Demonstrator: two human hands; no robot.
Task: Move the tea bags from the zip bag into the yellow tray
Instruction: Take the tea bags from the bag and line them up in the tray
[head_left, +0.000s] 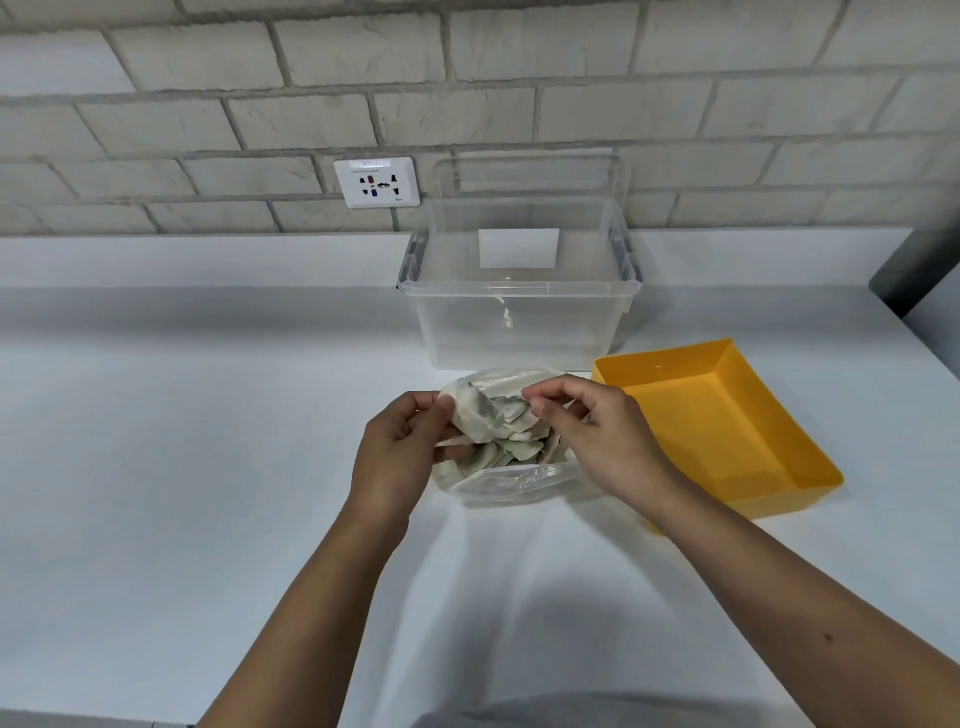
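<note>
At the bottom edge, a strip of grey garment (519, 714) shows between your two bare forearms, which reach forward over the white counter (208, 415). Your left hand (400, 447) has its fingers curled and pinches the left lip of the zip bag (519, 480). Your right hand (597, 436) pinches the right side of the mouth between thumb and forefinger, the other fingers loosely curled. Whether that pinch takes in plastic alone or a tea bag as well cannot be told. The zip bag is clear plastic, it rests on the counter between your hands, and its mouth is pulled open. The tea bags (511, 441) all lie inside it in a loose heap of pale, flat sachets. No brand or print can be read on them or on the bag. The yellow tray (717, 415) sits just right of the bag, close to your right wrist, with its floor bare. Behind the bag stands a clear plastic bin (519, 322) bearing a white rectangular label (518, 248), which shows no writing. Behind the bin's left corner, a white socket plate (376, 182) is fixed to the pale brick wall (519, 52). The small strip of text along the plate's top is too fine to read.
</note>
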